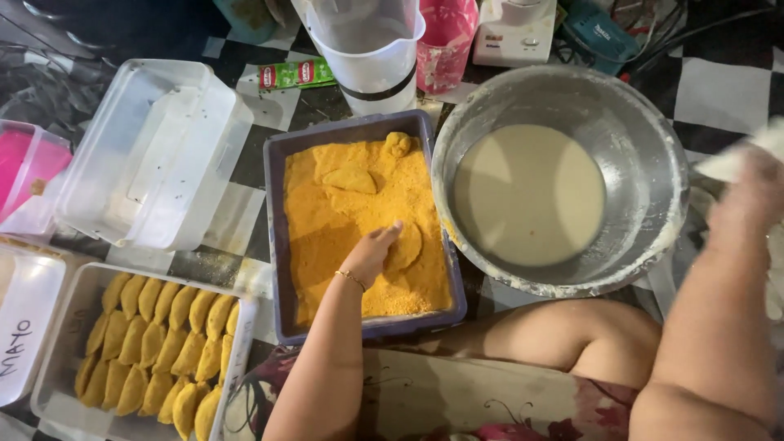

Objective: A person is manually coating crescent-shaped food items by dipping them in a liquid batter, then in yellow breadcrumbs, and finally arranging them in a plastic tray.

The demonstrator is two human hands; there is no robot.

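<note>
The left hand (371,253) lies flat, fingers spread, pressing a half-moon pastry (406,245) into the orange crumbs of the purple tray (278,245). This looks like the coating step; next it likely needs turning. The right hand (755,192), at the far right, pinches something white; its grip is unclear.

The left forearm rises from the lower middle of the view and slants up and to the right, bare, with a thin gold bracelet (351,280) around the wrist. The left hand (377,251) lies palm down, fingers (393,231) held together and stretched forward, flat rather than curled. The right arm comes in from the lower right corner, also bare, bent upward along the right edge. The right hand (750,196) is raised near that edge, blurred, its fingers impossible to make out. A bare knee shows between the two arms.
</note>
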